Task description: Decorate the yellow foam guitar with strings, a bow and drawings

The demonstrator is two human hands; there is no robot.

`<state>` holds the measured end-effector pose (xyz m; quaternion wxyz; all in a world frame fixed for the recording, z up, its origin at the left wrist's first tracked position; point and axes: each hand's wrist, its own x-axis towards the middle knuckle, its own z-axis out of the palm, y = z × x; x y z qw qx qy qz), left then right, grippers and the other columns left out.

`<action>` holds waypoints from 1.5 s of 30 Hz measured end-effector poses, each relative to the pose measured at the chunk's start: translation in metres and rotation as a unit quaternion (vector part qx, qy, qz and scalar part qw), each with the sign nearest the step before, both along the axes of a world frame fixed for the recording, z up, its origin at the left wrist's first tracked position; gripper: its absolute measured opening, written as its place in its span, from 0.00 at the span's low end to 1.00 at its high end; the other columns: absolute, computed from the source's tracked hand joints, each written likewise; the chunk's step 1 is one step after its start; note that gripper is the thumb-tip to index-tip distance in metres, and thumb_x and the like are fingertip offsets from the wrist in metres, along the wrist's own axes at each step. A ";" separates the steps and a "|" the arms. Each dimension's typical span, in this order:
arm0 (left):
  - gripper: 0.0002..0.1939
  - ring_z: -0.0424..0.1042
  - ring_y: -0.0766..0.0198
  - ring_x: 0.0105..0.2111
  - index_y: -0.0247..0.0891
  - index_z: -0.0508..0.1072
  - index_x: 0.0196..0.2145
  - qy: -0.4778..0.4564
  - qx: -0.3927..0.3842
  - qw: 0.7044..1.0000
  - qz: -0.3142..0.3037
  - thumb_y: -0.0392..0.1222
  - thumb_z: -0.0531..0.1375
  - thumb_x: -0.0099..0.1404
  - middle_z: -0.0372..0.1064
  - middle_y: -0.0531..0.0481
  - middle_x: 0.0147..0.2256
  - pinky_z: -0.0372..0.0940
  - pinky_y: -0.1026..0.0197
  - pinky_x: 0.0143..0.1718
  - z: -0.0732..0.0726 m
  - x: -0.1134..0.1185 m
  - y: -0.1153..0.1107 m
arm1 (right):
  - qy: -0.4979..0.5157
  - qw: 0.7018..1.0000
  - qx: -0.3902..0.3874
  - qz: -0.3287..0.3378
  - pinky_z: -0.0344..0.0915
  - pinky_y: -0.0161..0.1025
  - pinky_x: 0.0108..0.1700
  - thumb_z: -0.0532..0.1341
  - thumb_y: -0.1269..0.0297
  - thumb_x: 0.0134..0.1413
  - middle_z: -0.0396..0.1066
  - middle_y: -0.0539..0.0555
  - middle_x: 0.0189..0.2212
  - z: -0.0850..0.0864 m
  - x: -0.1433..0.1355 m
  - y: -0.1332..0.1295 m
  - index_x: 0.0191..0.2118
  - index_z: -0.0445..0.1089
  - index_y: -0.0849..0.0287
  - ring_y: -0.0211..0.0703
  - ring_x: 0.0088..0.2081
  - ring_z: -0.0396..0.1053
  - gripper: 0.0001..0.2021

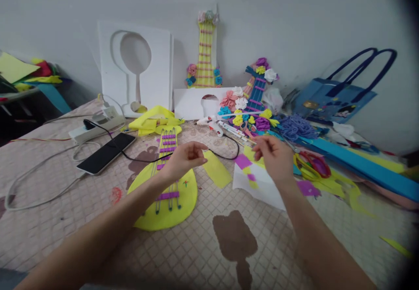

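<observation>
My left hand (186, 160) hovers above a flat yellow guitar shape (183, 202), with thumb and fingers pinched together. Whatever sits in that pinch is too small to make out. The guitar has purple bars and dark strings along its neck and body. Over to the right, my right hand (275, 157) has its fingers closed too, and I cannot make out what they hold. Below it lies white paper (262, 196) with purple and yellow pieces (243, 161). A loose yellow strip (216, 170) rests on the table between my hands.
A glue gun (211, 125) lies at the middle with its black cable trailing left. A phone (106, 153) and power strip (94, 126) are at left. Scissors (314, 165), long blue strips (360, 163) and a blue bag (334, 98) stand right. White foam boards (160, 71) lean behind.
</observation>
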<state>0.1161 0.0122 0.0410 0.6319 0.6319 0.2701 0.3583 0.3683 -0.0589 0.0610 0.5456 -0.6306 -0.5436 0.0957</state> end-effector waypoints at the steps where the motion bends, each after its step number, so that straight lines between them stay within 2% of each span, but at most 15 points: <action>1: 0.16 0.68 0.73 0.25 0.32 0.71 0.39 0.009 0.005 1.000 0.007 0.37 0.68 0.52 0.67 0.55 0.26 0.64 0.68 0.30 0.000 -0.001 0.003 | -0.013 0.999 0.023 -0.019 0.65 0.39 0.27 0.56 0.56 0.57 0.71 0.52 0.25 0.003 0.015 0.004 0.37 0.68 0.56 0.39 0.22 0.67 0.10; 3: 0.13 0.69 0.72 0.25 0.32 0.70 0.34 0.029 0.014 0.999 0.003 0.38 0.67 0.53 0.68 0.54 0.25 0.64 0.68 0.28 0.001 -0.001 0.004 | -0.031 0.999 0.031 -0.010 0.68 0.43 0.32 0.57 0.58 0.56 0.73 0.55 0.30 0.007 0.044 0.016 0.41 0.67 0.55 0.44 0.27 0.72 0.10; 5: 0.10 0.69 0.71 0.23 0.32 0.69 0.31 0.050 0.034 0.998 0.005 0.40 0.66 0.55 0.69 0.53 0.24 0.64 0.69 0.26 0.002 0.000 0.001 | -0.072 0.997 -0.001 -0.024 0.68 0.44 0.31 0.57 0.58 0.56 0.74 0.56 0.30 0.008 0.068 0.032 0.38 0.67 0.55 0.46 0.26 0.72 0.08; 9: 0.08 0.63 0.73 0.16 0.33 0.69 0.29 0.094 0.099 0.990 0.040 0.42 0.59 0.62 0.63 0.57 0.17 0.58 0.71 0.19 0.005 0.002 -0.008 | -0.265 0.956 -0.088 -0.088 0.64 0.44 0.35 0.51 0.58 0.60 0.72 0.58 0.23 0.002 0.093 0.065 0.31 0.69 0.59 0.50 0.27 0.71 0.14; 12: 0.11 0.60 0.73 0.14 0.34 0.70 0.30 0.131 0.112 0.984 0.048 0.43 0.55 0.66 0.60 0.58 0.14 0.55 0.71 0.17 0.003 0.002 -0.008 | -0.316 0.940 -0.130 -0.024 0.62 0.41 0.35 0.56 0.59 0.57 0.73 0.58 0.23 -0.005 0.095 0.083 0.27 0.71 0.59 0.49 0.31 0.71 0.13; 16: 0.05 0.70 0.69 0.26 0.33 0.72 0.33 0.138 0.162 0.975 0.069 0.38 0.59 0.60 0.71 0.50 0.26 0.64 0.68 0.27 0.000 -0.001 -0.001 | -0.338 0.930 -0.139 0.041 0.63 0.38 0.40 0.60 0.66 0.50 0.75 0.57 0.32 -0.010 0.098 0.091 0.25 0.71 0.59 0.45 0.37 0.70 0.06; 19: 0.05 0.70 0.67 0.29 0.33 0.72 0.34 0.148 0.188 0.968 0.072 0.36 0.60 0.58 0.72 0.48 0.30 0.65 0.66 0.31 0.001 -0.002 0.002 | -0.343 0.930 -0.129 0.019 0.62 0.39 0.40 0.58 0.71 0.49 0.74 0.59 0.37 -0.011 0.103 0.084 0.31 0.71 0.60 0.45 0.38 0.70 0.05; 24: 0.04 0.69 0.68 0.26 0.34 0.71 0.31 0.169 0.238 0.951 0.097 0.36 0.58 0.60 0.69 0.50 0.26 0.62 0.67 0.28 0.009 -0.003 -0.001 | -0.340 0.929 -0.138 -0.053 0.55 0.38 0.29 0.52 0.61 0.58 0.71 0.56 0.22 -0.015 0.104 0.057 0.30 0.70 0.58 0.44 0.25 0.66 0.12; 27: 0.13 0.63 0.70 0.19 0.34 0.71 0.30 0.225 0.244 0.937 0.107 0.40 0.51 0.67 0.62 0.55 0.17 0.58 0.68 0.24 0.014 -0.003 -0.003 | -0.328 0.932 -0.143 -0.057 0.54 0.38 0.27 0.52 0.57 0.59 0.71 0.55 0.21 -0.016 0.097 0.040 0.31 0.70 0.57 0.43 0.23 0.65 0.14; 29: 0.17 0.63 0.70 0.18 0.34 0.72 0.30 0.270 0.252 0.926 0.076 0.42 0.48 0.69 0.63 0.54 0.17 0.57 0.67 0.23 0.015 -0.003 -0.004 | -0.319 0.938 -0.131 -0.025 0.56 0.37 0.29 0.54 0.58 0.58 0.74 0.54 0.28 -0.016 0.089 0.031 0.37 0.71 0.56 0.43 0.26 0.68 0.11; 31: 0.14 0.67 0.68 0.23 0.34 0.72 0.31 0.301 0.299 0.905 0.026 0.43 0.51 0.68 0.69 0.50 0.24 0.59 0.66 0.27 0.013 -0.003 -0.009 | -0.313 0.942 -0.120 0.011 0.59 0.37 0.31 0.56 0.60 0.57 0.76 0.54 0.34 -0.016 0.082 0.021 0.40 0.71 0.55 0.43 0.29 0.69 0.10; 34: 0.09 0.70 0.64 0.33 0.35 0.72 0.38 0.303 0.377 0.871 -0.083 0.41 0.55 0.67 0.72 0.46 0.35 0.62 0.64 0.34 0.004 -0.003 -0.024 | -0.313 0.939 -0.128 0.061 0.60 0.38 0.32 0.56 0.60 0.57 0.76 0.52 0.30 -0.017 0.071 0.008 0.34 0.72 0.55 0.42 0.28 0.70 0.09; 37: 0.07 0.70 0.62 0.36 0.36 0.70 0.39 0.314 0.438 0.823 -0.183 0.41 0.54 0.68 0.71 0.46 0.37 0.62 0.62 0.37 -0.005 -0.003 -0.041 | -0.296 0.943 -0.118 0.101 0.62 0.38 0.31 0.56 0.62 0.57 0.75 0.53 0.30 -0.018 0.063 0.001 0.33 0.73 0.56 0.43 0.30 0.70 0.09; 41: 0.10 0.69 0.62 0.34 0.36 0.68 0.33 0.373 0.482 0.771 -0.183 0.41 0.52 0.70 0.69 0.47 0.34 0.61 0.60 0.39 -0.010 -0.007 -0.047 | -0.253 0.959 -0.097 0.088 0.64 0.38 0.31 0.55 0.63 0.57 0.75 0.53 0.31 -0.023 0.062 0.000 0.39 0.73 0.55 0.43 0.30 0.71 0.10; 45: 0.10 0.69 0.62 0.32 0.36 0.68 0.31 0.421 0.462 0.765 -0.158 0.39 0.52 0.69 0.70 0.48 0.31 0.61 0.61 0.36 -0.007 -0.022 -0.041 | -0.263 0.956 -0.103 0.075 0.61 0.38 0.31 0.54 0.62 0.58 0.73 0.51 0.24 -0.034 0.070 0.002 0.35 0.73 0.56 0.41 0.26 0.68 0.10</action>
